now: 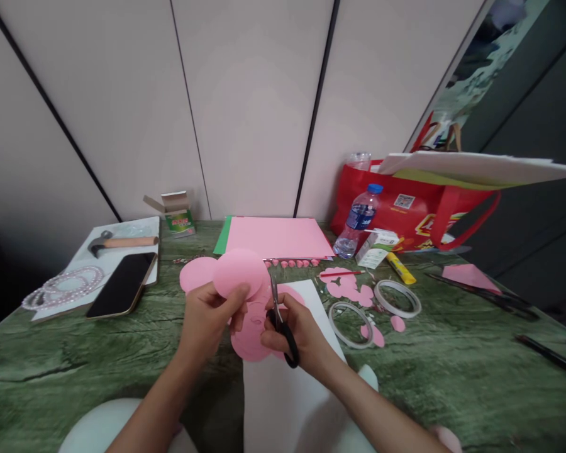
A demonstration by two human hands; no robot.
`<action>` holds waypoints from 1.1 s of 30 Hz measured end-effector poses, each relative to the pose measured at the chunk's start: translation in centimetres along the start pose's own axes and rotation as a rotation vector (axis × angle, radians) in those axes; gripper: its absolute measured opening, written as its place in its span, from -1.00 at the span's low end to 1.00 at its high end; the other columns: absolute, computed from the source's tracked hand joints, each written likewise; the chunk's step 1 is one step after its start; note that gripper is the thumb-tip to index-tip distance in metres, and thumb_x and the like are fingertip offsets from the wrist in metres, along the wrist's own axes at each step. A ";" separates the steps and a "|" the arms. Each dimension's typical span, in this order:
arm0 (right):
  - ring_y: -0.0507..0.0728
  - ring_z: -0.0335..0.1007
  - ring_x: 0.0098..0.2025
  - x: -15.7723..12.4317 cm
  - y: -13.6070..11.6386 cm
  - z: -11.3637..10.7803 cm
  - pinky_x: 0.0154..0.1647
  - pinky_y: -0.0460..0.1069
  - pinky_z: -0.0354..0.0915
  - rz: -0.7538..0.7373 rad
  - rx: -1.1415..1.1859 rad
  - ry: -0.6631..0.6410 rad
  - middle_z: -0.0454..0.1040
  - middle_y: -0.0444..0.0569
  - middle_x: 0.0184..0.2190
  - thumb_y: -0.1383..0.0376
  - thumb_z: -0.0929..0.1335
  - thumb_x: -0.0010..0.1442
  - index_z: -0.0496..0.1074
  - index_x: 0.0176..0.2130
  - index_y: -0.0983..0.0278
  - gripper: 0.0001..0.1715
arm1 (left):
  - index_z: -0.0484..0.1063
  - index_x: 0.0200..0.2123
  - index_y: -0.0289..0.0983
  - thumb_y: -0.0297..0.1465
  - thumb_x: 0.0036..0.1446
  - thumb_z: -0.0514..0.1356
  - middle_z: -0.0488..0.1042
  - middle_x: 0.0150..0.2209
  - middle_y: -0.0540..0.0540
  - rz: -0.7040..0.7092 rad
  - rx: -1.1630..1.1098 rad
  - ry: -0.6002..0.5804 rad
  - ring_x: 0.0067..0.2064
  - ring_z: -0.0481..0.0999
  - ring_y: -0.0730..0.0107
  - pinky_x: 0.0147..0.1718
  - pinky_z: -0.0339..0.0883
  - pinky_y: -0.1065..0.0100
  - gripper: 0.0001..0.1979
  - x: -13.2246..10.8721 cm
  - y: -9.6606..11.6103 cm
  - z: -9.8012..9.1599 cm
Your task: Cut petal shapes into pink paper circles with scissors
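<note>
My left hand [208, 318] pinches a stack of pink paper circles [238, 272], held up over the green table [75, 365]. My right hand [298, 333] grips black-handled scissors [279, 318], blades pointing up into the pink paper. More pink paper [249, 343] hangs between the two hands. A white sheet [283, 390] lies under them on the table.
A phone [122, 284], hammer [120, 242] and bead strings [61, 286] lie at left. Pink sheets [278, 236], a small box [177, 214], a water bottle [361, 217], red bag [405, 211], glue stick [400, 268], two tape rings [399, 297] and pink cut-outs [346, 286] sit behind and right.
</note>
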State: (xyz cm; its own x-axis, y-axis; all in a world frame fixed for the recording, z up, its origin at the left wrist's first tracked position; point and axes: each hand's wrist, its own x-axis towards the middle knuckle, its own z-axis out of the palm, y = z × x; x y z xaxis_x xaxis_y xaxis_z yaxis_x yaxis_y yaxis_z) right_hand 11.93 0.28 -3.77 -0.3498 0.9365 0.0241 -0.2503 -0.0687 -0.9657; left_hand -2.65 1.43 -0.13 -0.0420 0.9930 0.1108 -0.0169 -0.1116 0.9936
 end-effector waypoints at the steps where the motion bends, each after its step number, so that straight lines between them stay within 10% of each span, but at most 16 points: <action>1: -0.09 0.05 -0.62 0.0 -0.1 0.0 -0.63 -0.17 0.03 0.005 -0.002 -0.002 0.22 -0.29 -0.64 0.30 0.48 -0.29 0.15 -0.36 0.25 -0.48 | 0.29 -0.70 -0.34 -0.36 -0.10 0.20 0.27 -0.79 0.07 0.005 0.020 -0.009 -0.78 0.20 0.61 -0.82 0.04 0.53 -0.75 -0.1 0.0 0.1; 33: -0.10 0.01 -0.65 -0.1 0.0 0.0 -0.65 -0.17 -0.02 0.000 0.030 0.005 0.18 -0.30 -0.66 0.28 0.47 -0.29 0.15 -0.38 0.24 -0.50 | 0.32 -0.69 -0.32 -0.37 -0.10 0.19 0.32 -0.80 0.06 0.091 0.161 0.009 -0.76 0.27 0.53 -0.77 0.17 0.48 -0.78 -0.5 0.1 0.9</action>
State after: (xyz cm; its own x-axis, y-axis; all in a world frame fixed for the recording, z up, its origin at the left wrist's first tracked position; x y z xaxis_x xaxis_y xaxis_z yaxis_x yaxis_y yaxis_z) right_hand 11.94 0.19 -3.77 -0.3456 0.9381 0.0225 -0.2771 -0.0792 -0.9576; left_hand -1.72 0.97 -0.02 -0.0446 0.9786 0.2008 0.1475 -0.1924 0.9702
